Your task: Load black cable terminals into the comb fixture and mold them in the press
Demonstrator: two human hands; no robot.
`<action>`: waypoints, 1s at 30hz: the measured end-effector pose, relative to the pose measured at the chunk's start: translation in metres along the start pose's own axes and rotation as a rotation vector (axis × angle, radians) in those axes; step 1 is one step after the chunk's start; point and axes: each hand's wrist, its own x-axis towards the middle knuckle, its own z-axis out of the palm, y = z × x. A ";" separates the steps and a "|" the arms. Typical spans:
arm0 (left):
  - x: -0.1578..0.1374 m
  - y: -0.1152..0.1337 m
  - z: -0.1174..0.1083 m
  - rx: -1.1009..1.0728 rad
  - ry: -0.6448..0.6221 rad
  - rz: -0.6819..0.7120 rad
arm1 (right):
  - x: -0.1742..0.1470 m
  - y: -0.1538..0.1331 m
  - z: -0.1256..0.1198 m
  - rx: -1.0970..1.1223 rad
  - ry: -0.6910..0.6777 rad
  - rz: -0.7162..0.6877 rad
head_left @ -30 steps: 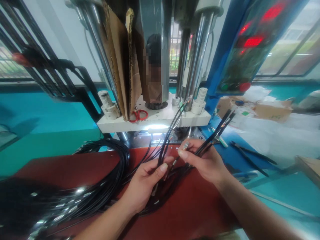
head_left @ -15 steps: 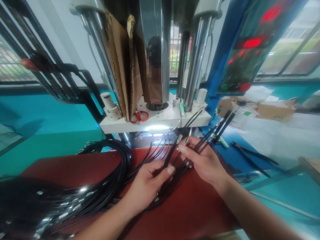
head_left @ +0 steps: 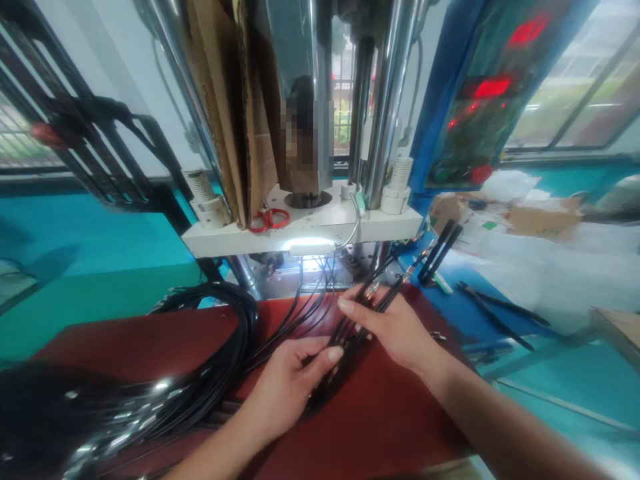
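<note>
Head view: the red worktop (head_left: 395, 427) fills the near middle, its bare surface running from below the hands to the near right, where the slanting right edge gives onto the teal floor. Both hands are above it, closed rather than spread. At near left, the left hand (head_left: 295, 377) pinches a bundle of black cables (head_left: 346, 325) between thumb and curled fingers; slightly farther and to the right, the right hand (head_left: 387, 327) grips the same bundle, thumb pressing from the left. Room between the hands is narrow, and cables span it.

The bundle is slim, dark and glossy, slanting to the far right, with small silvery metal fittings beside the right fingers; its far tips are blurred. Left of the hands lies a thick coil of black cables (head_left: 247, 327), many bright metal ends showing at the near left.

Beyond the far edge of the worktop, thin cables hang beneath a glowing lamp bar (head_left: 311, 250) on a white press plate (head_left: 225, 243). Red-handled scissors (head_left: 279, 218) rest on that plate. To the right, a black-handled tool (head_left: 495, 313) lies on a blue surface (head_left: 463, 267).
</note>
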 end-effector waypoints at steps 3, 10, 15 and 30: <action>-0.002 -0.001 -0.003 0.011 0.027 -0.044 | 0.001 0.003 -0.001 0.018 0.010 0.055; 0.000 0.007 -0.007 -0.125 0.036 -0.085 | 0.003 0.009 -0.002 0.102 0.025 0.079; 0.005 0.007 -0.004 -0.126 0.013 -0.068 | 0.001 0.001 -0.002 0.056 -0.020 0.059; 0.002 0.005 0.021 0.698 0.340 0.436 | 0.001 0.005 -0.003 0.159 -0.047 0.072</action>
